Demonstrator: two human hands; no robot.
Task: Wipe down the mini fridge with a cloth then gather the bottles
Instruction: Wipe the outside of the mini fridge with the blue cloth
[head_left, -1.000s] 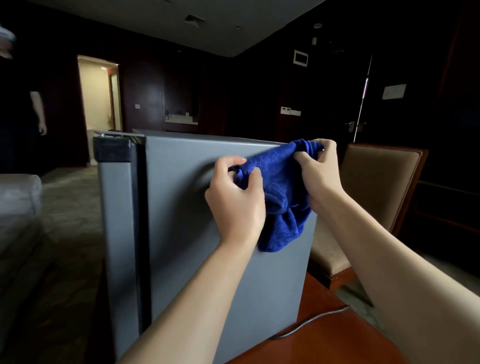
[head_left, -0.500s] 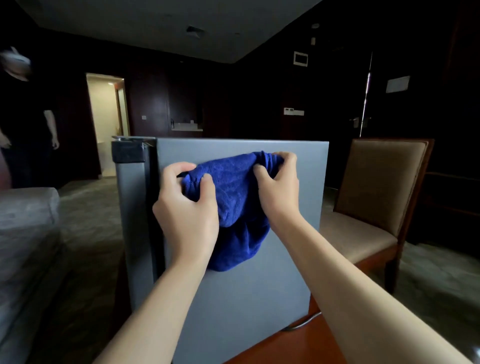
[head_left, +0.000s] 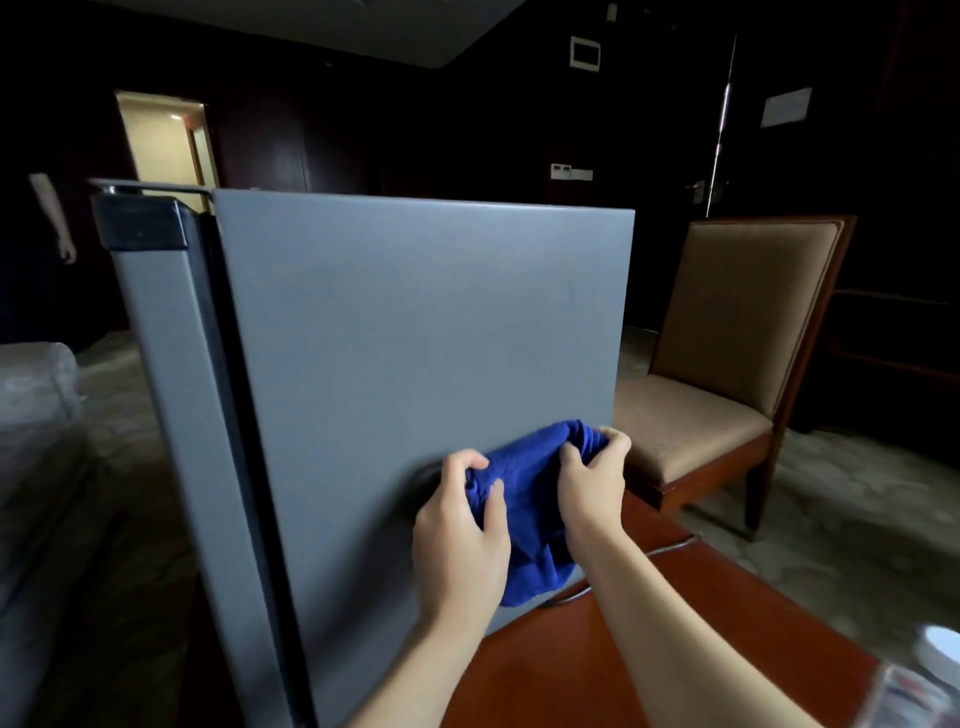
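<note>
A grey mini fridge (head_left: 395, 322) stands on a reddish wooden table (head_left: 623, 660), its side panel facing me and its door edge at the left. A bunched blue cloth (head_left: 530, 499) lies against the lower right of that panel. My left hand (head_left: 462, 535) grips the cloth's left part with curled fingers. My right hand (head_left: 592, 478) grips its upper right part near the fridge's right edge. At the bottom right corner shows a blurred clear bottle (head_left: 914, 696) with a white cap.
A brown upholstered chair (head_left: 727, 364) stands right of the fridge. A power cord (head_left: 670, 548) runs over the table behind my right arm. A covered seat (head_left: 31, 395) sits at the left. A person's arm (head_left: 52, 218) shows at far left near a lit doorway (head_left: 161, 140).
Both hands slid the cloth from the top of the fridge panel down to its lower right part. The view moved closer and lower.
</note>
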